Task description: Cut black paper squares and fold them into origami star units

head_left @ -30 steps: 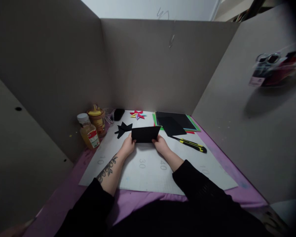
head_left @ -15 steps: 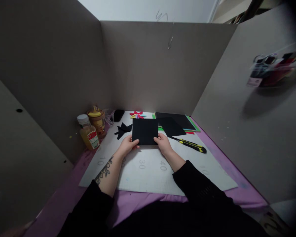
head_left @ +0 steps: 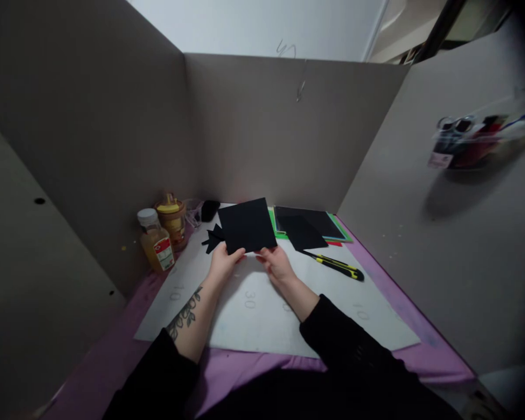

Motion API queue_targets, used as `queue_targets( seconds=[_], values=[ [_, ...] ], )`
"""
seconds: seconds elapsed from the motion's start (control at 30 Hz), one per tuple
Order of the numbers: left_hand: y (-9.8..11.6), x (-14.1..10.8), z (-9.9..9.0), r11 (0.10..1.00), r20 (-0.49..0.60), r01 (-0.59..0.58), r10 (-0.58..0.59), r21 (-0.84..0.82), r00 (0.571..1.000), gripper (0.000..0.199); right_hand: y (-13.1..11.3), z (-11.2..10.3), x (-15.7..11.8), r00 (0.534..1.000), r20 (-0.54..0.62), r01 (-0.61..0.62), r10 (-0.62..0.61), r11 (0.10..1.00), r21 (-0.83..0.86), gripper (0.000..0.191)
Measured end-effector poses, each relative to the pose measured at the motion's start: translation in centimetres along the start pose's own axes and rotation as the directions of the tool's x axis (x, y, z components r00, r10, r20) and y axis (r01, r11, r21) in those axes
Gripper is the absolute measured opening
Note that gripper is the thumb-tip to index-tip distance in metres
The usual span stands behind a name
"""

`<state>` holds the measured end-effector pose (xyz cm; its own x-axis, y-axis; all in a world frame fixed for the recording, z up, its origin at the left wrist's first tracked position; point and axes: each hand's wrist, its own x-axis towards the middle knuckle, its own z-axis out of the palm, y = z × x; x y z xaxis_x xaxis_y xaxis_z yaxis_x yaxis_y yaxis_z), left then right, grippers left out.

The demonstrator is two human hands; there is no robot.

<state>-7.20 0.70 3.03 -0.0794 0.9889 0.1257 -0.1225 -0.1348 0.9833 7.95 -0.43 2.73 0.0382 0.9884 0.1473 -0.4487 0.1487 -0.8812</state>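
Note:
A square sheet of black paper (head_left: 248,226) is held up off the board between both hands, its top edge slanting up to the right. My left hand (head_left: 223,261) pinches its lower left edge, thumb in front. At the lower right edge, my right hand (head_left: 276,262) is closed on the same sheet. Behind and left of the sheet lies a black cut-paper shape (head_left: 212,238) with pointed arms, partly covered. Another black sheet (head_left: 307,233) rests on the right, over the edge of a stack of coloured paper (head_left: 343,233).
A black and yellow utility knife (head_left: 339,267) lies right of my hands on the white board (head_left: 262,326). Bottle (head_left: 156,242), lidded cup (head_left: 172,221) and dark object (head_left: 210,210) stand at the left. Grey panels (head_left: 289,134) enclose the table; a pouch of tools (head_left: 468,146) hangs right.
The black sheet has turned anticlockwise, its right side rising. My right hand has moved left along the lower edge. The sheet now hides the coloured paper shapes behind it.

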Motion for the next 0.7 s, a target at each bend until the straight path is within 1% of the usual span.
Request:
queue_targets(
  seconds=[0.07, 0.17, 0.27, 0.47, 0.57, 0.63, 0.7],
  values=[
    [0.3, -0.1, 0.2, 0.999, -0.048, -0.05, 0.049, -0.011, 0.998, 0.033, 0.8, 1.8, -0.3, 0.998, 0.049, -0.045, 0.048, 0.998, -0.049, 0.031],
    [0.5, -0.3, 0.2, 0.995, -0.1, -0.099, 0.1, 0.01, 0.99, 0.033, 1.8, 3.7, -0.3, 0.995, -0.048, -0.09, 0.088, 0.995, -0.046, 0.028],
    [0.6, -0.4, 0.0, 0.995, -0.115, -0.096, 0.1, 0.042, 0.988, 0.034, 2.0, 4.3, -0.1, 0.988, -0.128, -0.085, 0.081, 0.996, -0.024, 0.031],
    [0.7, -0.8, 0.7, 0.996, -0.05, -0.088, 0.089, 0.027, 0.995, 0.033, 1.5, 3.5, -0.1, 0.98, -0.196, -0.04, 0.041, 0.999, 0.011, 0.032],
    [0.6, -0.8, 0.9, 0.998, -0.049, -0.053, 0.052, -0.016, 0.997, 0.035, 0.7, 2.7, 0.5, 0.963, -0.27, -0.005, 0.02, 0.998, 0.057, 0.036],
    [0.4, -0.5, 0.7, 0.999, -0.062, -0.043, 0.042, -0.022, 0.997, 0.036, -0.3, 1.7, 1.2, 0.945, -0.326, 0.014, 0.009, 0.998, 0.067, 0.038],
    [0.1, -0.1, 0.0, 0.999, -0.092, -0.046, 0.044, -0.025, 0.995, 0.036, -1.5, 0.0, 2.0, 0.925, -0.379, 0.045, -0.019, 0.997, 0.062, 0.037]
  ],
)
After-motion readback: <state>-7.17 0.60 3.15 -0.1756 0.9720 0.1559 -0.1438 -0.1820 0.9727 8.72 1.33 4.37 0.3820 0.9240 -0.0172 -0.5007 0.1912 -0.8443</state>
